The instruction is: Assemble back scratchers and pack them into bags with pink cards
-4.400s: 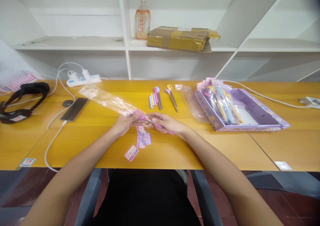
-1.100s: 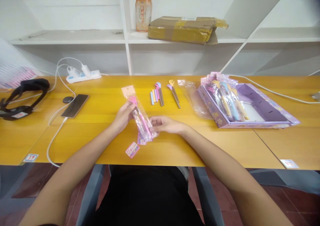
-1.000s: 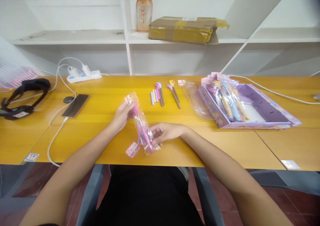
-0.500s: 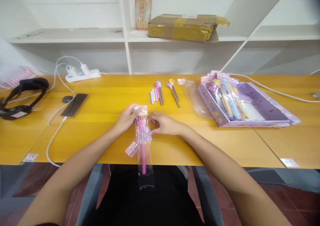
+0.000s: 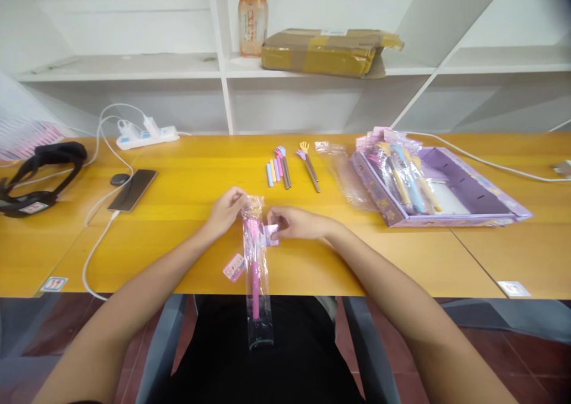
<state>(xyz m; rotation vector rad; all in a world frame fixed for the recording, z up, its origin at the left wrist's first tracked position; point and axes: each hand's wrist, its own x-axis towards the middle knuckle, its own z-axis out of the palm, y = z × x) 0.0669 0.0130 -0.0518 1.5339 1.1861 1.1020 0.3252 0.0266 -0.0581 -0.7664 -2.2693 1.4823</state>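
My left hand [image 5: 228, 210] pinches the top end of a clear plastic bag [image 5: 263, 326]. Inside it lies a pink back scratcher [image 5: 255, 285], its hand-shaped head toward the top and its handle reaching past the table edge over my lap. Between the fingers of my right hand [image 5: 292, 222] is a small purple-and-pink card [image 5: 271, 235], right beside the bag. Whether part of that card sits inside the bag I cannot tell. Another pink printed card [image 5: 234, 268] lies on the table just left of the bag.
Several back scratcher parts, with coloured grips [image 5: 274, 172] and metal rods [image 5: 312, 171], lie beyond my hands. Clear bags [image 5: 350, 181] rest beside a purple box [image 5: 464, 218] of bagged back scratchers [image 5: 414, 184]. At left are a phone [image 5: 132, 190], power strip [image 5: 147, 137] and black headband [image 5: 57, 154].
My right hand has shifted slightly, and the purple-and-pink card now shows farther out to the right of the bag. The bag and scratcher have slid a little toward my lap.
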